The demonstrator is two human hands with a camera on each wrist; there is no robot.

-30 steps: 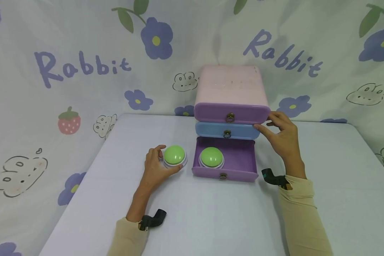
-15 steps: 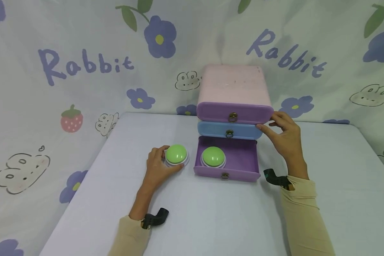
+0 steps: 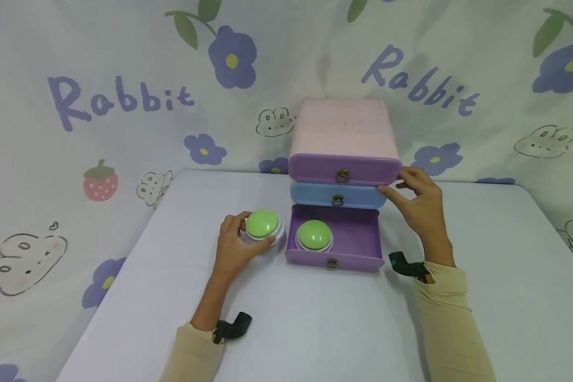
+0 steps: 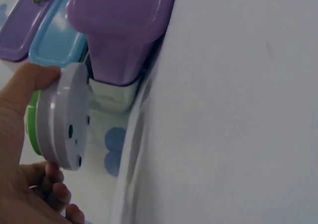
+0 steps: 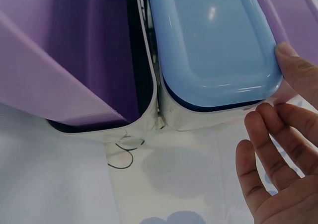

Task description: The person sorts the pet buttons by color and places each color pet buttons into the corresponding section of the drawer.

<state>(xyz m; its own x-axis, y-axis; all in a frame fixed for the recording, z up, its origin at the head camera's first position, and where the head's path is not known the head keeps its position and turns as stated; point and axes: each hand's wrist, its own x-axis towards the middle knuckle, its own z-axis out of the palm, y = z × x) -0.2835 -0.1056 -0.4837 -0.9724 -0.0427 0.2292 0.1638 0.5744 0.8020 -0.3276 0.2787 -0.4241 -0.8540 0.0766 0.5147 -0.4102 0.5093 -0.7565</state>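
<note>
My left hand [image 3: 233,241] grips a push button [image 3: 262,223] with a green dome and white round base between thumb and fingers. In the left wrist view its white underside [image 4: 73,117] shows, tipped away from the table. To its right is a small drawer cabinet [image 3: 342,127] with a pink top. Its bottom purple drawer [image 3: 358,228] is pulled out, and a second green push button [image 3: 314,234] sits in that drawer's left part. My right hand [image 3: 417,204] holds the cabinet's right front corner, thumb on the blue drawer [image 5: 218,45] and fingers at the side.
The cabinet's upper purple drawer [image 3: 315,168] and the blue one are closed. White cloth covers the table [image 3: 315,329]. Behind it hangs a patterned curtain [image 3: 148,53] with flowers and rabbits, close to the cabinet's back.
The left hand has raised its push button off the table and moved slightly toward the open drawer. My right hand has kept its place on the cabinet.
</note>
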